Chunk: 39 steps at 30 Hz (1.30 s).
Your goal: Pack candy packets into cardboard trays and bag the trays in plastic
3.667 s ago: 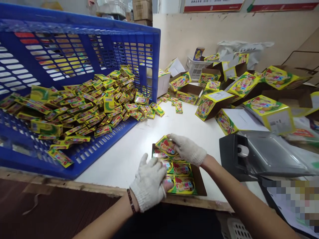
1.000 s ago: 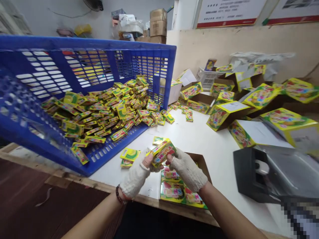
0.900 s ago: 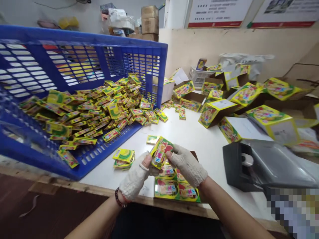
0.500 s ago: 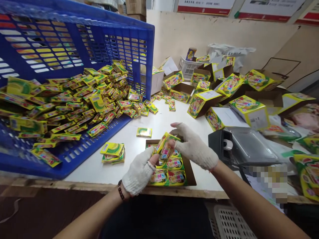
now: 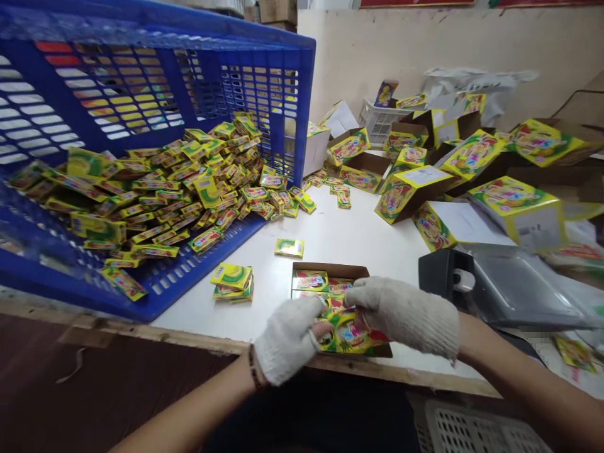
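Both hands wear white knit gloves and sit low over a shallow brown cardboard tray (image 5: 330, 271) at the table's near edge. My left hand (image 5: 287, 338) and my right hand (image 5: 406, 313) pinch the same small yellow packet (image 5: 346, 330) from either side, right above the tray's near half. Rows of the same yellow packets (image 5: 310, 280) lie flat in the far part of the tray. A short stack of packets (image 5: 231, 280) and one lone packet (image 5: 289, 247) rest on the white table to the left of the tray.
A big blue slotted crate (image 5: 155, 94) lies tipped on the left, spilling several yellow packets (image 5: 165, 189) onto the table. Yellow cartons (image 5: 514, 211) crowd the back right. A black machine with a grey cover (image 5: 495, 292) stands right of the tray.
Both hands came down from chest height to the tray with the packet between them. The camera has tilted down and shifted slightly.
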Each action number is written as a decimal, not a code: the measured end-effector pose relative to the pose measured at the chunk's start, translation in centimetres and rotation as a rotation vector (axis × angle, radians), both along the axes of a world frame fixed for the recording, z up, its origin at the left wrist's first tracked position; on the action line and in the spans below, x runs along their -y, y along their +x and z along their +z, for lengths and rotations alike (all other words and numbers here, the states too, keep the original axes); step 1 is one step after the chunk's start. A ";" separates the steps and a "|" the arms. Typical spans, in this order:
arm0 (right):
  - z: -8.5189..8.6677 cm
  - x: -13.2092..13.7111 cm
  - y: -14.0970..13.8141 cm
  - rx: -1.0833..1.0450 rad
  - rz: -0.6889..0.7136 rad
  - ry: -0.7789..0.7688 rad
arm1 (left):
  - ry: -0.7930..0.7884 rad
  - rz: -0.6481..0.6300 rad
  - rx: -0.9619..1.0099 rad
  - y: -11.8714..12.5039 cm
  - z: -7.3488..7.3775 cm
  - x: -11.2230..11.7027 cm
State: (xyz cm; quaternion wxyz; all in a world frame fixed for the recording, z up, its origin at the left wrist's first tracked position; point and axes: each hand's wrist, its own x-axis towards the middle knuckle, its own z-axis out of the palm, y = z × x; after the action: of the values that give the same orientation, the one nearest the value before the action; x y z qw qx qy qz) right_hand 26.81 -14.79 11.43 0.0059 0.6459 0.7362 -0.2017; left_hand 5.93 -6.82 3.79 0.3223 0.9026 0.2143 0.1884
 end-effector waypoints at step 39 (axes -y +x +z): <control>-6.7 -0.5 -1.7 0.033 -0.204 -0.331 | -1.258 0.205 0.545 2.5 1.6 -1.1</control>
State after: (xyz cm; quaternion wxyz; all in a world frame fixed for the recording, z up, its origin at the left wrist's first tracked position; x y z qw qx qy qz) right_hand 25.07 -14.26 4.75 0.1036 0.7106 0.6235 -0.3090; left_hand 8.43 -5.77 5.44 0.8074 0.4400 0.2783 0.2778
